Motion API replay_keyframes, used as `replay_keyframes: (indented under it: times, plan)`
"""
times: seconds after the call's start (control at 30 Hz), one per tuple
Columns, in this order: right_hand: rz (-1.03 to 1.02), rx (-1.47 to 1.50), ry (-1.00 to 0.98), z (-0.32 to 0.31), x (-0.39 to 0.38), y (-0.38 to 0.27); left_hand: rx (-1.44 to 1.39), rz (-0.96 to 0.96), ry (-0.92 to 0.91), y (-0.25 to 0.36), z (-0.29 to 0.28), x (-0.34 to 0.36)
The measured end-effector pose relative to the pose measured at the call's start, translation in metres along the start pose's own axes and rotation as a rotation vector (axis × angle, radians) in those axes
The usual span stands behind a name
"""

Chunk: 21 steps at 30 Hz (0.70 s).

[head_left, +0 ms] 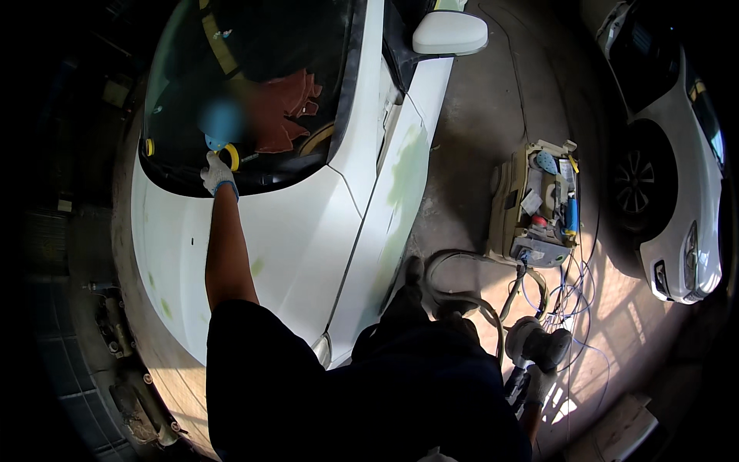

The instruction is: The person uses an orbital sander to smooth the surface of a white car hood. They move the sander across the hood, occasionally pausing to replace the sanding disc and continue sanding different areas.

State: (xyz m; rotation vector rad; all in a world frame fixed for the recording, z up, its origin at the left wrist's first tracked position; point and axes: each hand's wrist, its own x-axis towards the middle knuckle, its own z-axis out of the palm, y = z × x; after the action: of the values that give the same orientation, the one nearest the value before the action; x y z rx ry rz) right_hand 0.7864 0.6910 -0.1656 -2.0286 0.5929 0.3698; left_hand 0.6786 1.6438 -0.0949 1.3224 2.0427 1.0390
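Observation:
Stretched out over the base of the windshield, my left hand (219,175) wears a white knit glove. Its fingers pinch the lower edge of a blue sanding disc (216,143) with small holes; the disc's upper part is blurred. Right beside these fingers is a yellow ring-shaped thing (234,158), its kind unclear. Low on my right side, my gloved right hand (543,383) grips a dark round-headed power sander (537,343), held above the floor. A white car (285,246) stands in front of me, with greenish patches on its hood and side.
A beige tool case (502,204) on the floor holds blue discs and bottles. Thick hoses (454,258) and thin blue cables (581,296) lie around it. Another white car (673,262) stands at the right. The near car's side mirror (450,33) juts out.

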Motion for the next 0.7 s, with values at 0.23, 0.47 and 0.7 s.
replay_keyframes:
  times: [0.23,0.47,0.7]
  plan:
    - [-0.019,-0.072,-0.007,-0.009,0.037,-0.007,-0.313,0.532,-0.645,0.139,0.075,-0.134]
    - [0.032,0.217,0.056,-0.003,0.105,-0.002,1.007,1.8,-1.295,0.182,0.151,-0.568]
    - [0.263,0.145,0.195,0.001,0.136,-0.026,0.94,1.829,-1.517,0.162,0.287,-0.778]
